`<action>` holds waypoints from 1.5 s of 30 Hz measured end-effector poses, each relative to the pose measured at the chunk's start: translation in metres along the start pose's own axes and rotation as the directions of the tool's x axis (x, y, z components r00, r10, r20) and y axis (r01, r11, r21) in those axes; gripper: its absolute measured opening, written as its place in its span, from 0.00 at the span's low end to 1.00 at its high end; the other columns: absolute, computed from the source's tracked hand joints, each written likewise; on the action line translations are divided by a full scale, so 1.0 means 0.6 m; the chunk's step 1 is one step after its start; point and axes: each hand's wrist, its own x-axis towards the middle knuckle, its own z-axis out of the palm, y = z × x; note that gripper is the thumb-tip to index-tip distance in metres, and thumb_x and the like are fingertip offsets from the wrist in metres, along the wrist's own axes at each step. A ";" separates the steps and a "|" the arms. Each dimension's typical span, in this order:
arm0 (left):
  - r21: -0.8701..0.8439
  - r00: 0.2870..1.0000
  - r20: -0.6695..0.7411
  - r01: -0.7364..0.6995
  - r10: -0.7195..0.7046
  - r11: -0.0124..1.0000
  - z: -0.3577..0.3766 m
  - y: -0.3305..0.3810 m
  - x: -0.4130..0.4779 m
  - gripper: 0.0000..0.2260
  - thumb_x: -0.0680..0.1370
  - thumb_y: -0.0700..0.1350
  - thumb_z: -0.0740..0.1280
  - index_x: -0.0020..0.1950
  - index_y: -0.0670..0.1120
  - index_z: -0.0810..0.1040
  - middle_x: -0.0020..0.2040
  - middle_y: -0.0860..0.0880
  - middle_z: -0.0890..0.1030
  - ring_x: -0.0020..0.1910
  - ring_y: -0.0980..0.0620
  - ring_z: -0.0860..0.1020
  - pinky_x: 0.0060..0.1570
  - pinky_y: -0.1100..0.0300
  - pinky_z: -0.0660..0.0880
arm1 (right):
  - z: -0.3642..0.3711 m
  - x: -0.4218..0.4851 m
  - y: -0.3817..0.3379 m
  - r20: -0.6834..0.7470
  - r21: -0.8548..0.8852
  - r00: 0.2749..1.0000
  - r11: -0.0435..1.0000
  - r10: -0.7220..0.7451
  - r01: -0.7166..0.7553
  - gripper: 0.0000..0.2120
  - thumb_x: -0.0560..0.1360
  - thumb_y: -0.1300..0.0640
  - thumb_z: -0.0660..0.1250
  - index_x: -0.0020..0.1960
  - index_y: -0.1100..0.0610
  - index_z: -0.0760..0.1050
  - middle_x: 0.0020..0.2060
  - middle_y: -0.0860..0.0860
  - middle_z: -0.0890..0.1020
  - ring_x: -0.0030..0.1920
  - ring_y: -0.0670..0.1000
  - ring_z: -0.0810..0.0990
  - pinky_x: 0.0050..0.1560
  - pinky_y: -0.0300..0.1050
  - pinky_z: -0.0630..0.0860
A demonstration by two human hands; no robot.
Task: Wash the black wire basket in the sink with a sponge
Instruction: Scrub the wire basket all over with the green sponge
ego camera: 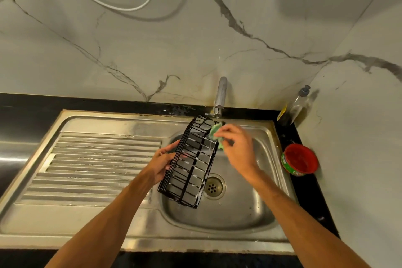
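Note:
The black wire basket (191, 163) is long and narrow, with soap suds on its wires. It is held tilted over the steel sink (250, 213), its near end low by the drain. My left hand (162, 161) grips its left side near the middle. My right hand (236, 144) presses a green sponge (215, 131) against the basket's far right edge, just under the tap.
A chrome tap (220, 95) stands behind the bowl. The ribbed draining board (97, 165) lies to the left. A drain (214, 186) sits mid-bowl. On the black counter at right stand a red-and-green tub (301, 159) and a clear soap bottle (297, 104) in the corner.

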 end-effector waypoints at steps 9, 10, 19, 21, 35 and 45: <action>-0.026 0.994 -0.092 -0.064 0.061 0.998 0.005 -0.002 -0.008 0.24 0.81 0.31 0.61 0.74 0.50 0.75 0.57 0.36 0.85 0.27 0.57 0.75 0.20 0.67 0.70 | -0.008 -0.035 0.001 0.035 0.634 0.823 0.624 0.567 -0.457 0.13 0.74 0.72 0.67 0.49 0.56 0.81 0.48 0.53 0.84 0.48 0.51 0.84 0.45 0.40 0.80; -0.014 0.992 -0.084 -0.100 0.098 0.995 0.007 -0.006 -0.012 0.24 0.82 0.31 0.61 0.75 0.50 0.74 0.59 0.36 0.84 0.28 0.57 0.76 0.21 0.67 0.71 | -0.007 -0.034 0.008 0.133 0.694 0.748 0.478 0.650 -0.538 0.13 0.75 0.73 0.65 0.50 0.57 0.79 0.50 0.56 0.83 0.48 0.53 0.83 0.43 0.42 0.79; 0.273 0.931 -0.013 -0.347 0.364 0.897 0.016 -0.049 -0.037 0.32 0.77 0.26 0.64 0.73 0.57 0.73 0.65 0.46 0.80 0.45 0.47 0.78 0.38 0.54 0.80 | -0.044 -0.008 0.023 0.653 0.615 0.583 0.111 0.484 -0.781 0.25 0.81 0.44 0.56 0.60 0.62 0.80 0.48 0.60 0.84 0.44 0.58 0.82 0.48 0.53 0.76; 0.281 0.927 0.018 -0.365 0.375 0.888 0.018 -0.051 -0.037 0.32 0.76 0.24 0.64 0.71 0.55 0.73 0.66 0.46 0.79 0.55 0.42 0.79 0.53 0.44 0.81 | -0.049 -0.006 0.025 0.705 0.567 0.561 0.132 0.433 -0.813 0.27 0.81 0.40 0.58 0.57 0.63 0.81 0.44 0.59 0.83 0.42 0.57 0.81 0.46 0.52 0.76; 0.075 0.999 0.001 -0.052 0.052 0.996 0.058 -0.012 -0.046 0.50 0.63 0.65 0.77 0.80 0.58 0.57 0.77 0.49 0.65 0.76 0.43 0.64 0.67 0.31 0.67 | -0.027 -0.026 0.000 0.599 0.639 0.732 0.356 0.326 -0.682 0.11 0.80 0.56 0.64 0.47 0.64 0.79 0.38 0.54 0.82 0.36 0.49 0.79 0.35 0.44 0.74; 0.235 0.995 0.101 -0.023 -0.001 0.972 0.053 0.063 -0.036 0.28 0.68 0.63 0.77 0.65 0.55 0.76 0.72 0.50 0.75 0.72 0.47 0.69 0.79 0.43 0.51 | -0.038 -0.039 0.041 0.634 0.639 0.752 0.427 0.179 -0.640 0.12 0.77 0.54 0.66 0.44 0.65 0.78 0.39 0.56 0.79 0.42 0.53 0.78 0.48 0.45 0.76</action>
